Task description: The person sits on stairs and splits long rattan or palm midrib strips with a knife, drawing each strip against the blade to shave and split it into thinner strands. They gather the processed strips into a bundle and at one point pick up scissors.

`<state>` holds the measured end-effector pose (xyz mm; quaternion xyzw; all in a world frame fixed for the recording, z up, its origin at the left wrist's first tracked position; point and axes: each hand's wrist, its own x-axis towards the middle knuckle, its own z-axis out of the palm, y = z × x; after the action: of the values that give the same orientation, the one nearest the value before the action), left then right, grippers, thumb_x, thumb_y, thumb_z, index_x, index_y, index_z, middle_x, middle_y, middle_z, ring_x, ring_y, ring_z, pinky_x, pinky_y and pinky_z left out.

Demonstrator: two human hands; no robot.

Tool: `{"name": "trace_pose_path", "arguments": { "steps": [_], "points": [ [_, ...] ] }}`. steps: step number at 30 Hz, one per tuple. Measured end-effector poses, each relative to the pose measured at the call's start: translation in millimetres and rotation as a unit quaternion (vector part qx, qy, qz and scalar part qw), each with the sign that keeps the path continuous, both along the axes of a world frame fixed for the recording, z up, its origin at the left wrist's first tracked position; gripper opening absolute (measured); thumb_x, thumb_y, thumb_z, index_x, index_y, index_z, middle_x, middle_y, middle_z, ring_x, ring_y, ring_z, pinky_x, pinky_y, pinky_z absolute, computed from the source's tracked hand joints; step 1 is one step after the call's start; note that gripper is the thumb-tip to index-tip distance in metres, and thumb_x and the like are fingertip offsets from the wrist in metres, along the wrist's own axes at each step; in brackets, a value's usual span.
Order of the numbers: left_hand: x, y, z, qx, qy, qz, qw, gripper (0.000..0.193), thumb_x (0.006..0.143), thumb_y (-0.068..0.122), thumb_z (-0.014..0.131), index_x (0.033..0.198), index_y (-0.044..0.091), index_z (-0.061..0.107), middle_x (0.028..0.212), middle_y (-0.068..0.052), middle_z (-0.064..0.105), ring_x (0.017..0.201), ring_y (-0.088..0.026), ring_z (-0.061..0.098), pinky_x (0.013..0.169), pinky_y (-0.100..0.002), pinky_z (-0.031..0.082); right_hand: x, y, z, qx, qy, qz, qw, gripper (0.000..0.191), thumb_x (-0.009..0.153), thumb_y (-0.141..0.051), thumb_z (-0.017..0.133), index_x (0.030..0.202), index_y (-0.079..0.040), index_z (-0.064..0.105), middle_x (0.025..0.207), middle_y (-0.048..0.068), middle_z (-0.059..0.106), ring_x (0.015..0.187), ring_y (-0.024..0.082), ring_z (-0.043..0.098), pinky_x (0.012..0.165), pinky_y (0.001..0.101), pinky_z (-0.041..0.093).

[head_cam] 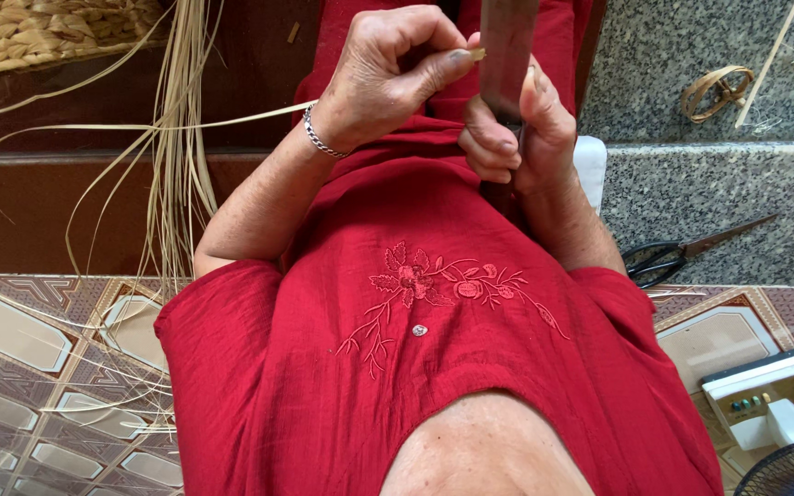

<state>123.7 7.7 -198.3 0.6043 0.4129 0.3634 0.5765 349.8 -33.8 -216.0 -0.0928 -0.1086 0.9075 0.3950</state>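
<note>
Strip end (476, 54) sits at the blade's (507, 41) left edge, touching it or just short, at 12 o'clock from the lap. Left hand (388, 78) pinches it between thumb and forefinger, right at the tip. Strip's long axis looks crosswise to the blade, trailing toward 9 o'clock. Blade stands upright, pointing to 12. Right hand (516, 129) is fisted round the handle at 6 o'clock of the blade, nearly touching the left. Loose strip bundle (176, 138) at 9 o'clock, scissors (682, 257) at 4.
</note>
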Motion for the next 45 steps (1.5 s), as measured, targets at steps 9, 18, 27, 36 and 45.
{"name": "trace_pose_path", "arguments": {
  "steps": [9, 18, 27, 36, 45],
  "points": [
    [-3, 5, 10, -0.014, -0.007, -0.028, 0.999, 0.014, 0.111, 0.009, 0.075, 0.103, -0.001, 0.069, 0.083, 0.005, 0.063, 0.076, 0.000, 0.054, 0.064, -0.022, 0.046, 11, 6, 28, 0.047, -0.071, 0.015, 0.996, 0.069, 0.110, -0.048, 0.055, 0.163, -0.010, 0.035, 0.062, 0.004, 0.044, 0.042, 0.007, 0.031, 0.037, 0.0228, 0.031],
    [10, 10, 15, -0.027, -0.039, -0.042, 0.998, 0.014, 0.112, 0.009, 0.073, 0.104, -0.001, 0.069, 0.076, 0.007, 0.054, 0.071, 0.000, 0.044, 0.060, -0.022, 0.037, 23, 10, 20, 0.024, -0.036, 0.022, 0.999, 0.059, 0.111, -0.049, 0.055, 0.154, -0.009, 0.045, 0.060, 0.000, 0.041, 0.043, 0.006, 0.029, 0.039, 0.0220, 0.028],
    [14, 11, 19, -0.033, -0.018, -0.041, 0.998, 0.015, 0.111, 0.012, 0.074, 0.103, 0.000, 0.070, 0.074, 0.008, 0.051, 0.068, 0.000, 0.042, 0.057, -0.022, 0.034, 25, 9, 21, 0.021, -0.033, 0.013, 0.999, 0.056, 0.111, -0.047, 0.058, 0.152, -0.012, 0.048, 0.061, 0.001, 0.042, 0.043, 0.007, 0.029, 0.038, 0.0225, 0.029],
    [17, 9, 27, 0.069, 0.045, -0.012, 0.997, 0.017, 0.108, 0.008, 0.078, 0.097, 0.001, 0.067, 0.076, -0.001, 0.061, 0.068, -0.004, 0.053, 0.059, -0.024, 0.043, 24, 9, 16, 0.012, 0.005, 0.028, 1.000, 0.050, 0.112, -0.046, 0.056, 0.152, -0.017, 0.050, 0.063, 0.000, 0.043, 0.044, 0.007, 0.031, 0.038, 0.0222, 0.029],
    [22, 11, 15, 0.099, 0.056, 0.017, 0.993, 0.016, 0.106, 0.009, 0.080, 0.098, 0.000, 0.068, 0.080, -0.004, 0.065, 0.070, -0.008, 0.058, 0.061, -0.026, 0.048, 21, 12, 20, 0.012, -0.031, 0.006, 0.999, 0.047, 0.115, -0.044, 0.054, 0.151, -0.016, 0.046, 0.064, 0.002, 0.041, 0.045, 0.007, 0.031, 0.037, 0.0220, 0.030]
  ]
}}
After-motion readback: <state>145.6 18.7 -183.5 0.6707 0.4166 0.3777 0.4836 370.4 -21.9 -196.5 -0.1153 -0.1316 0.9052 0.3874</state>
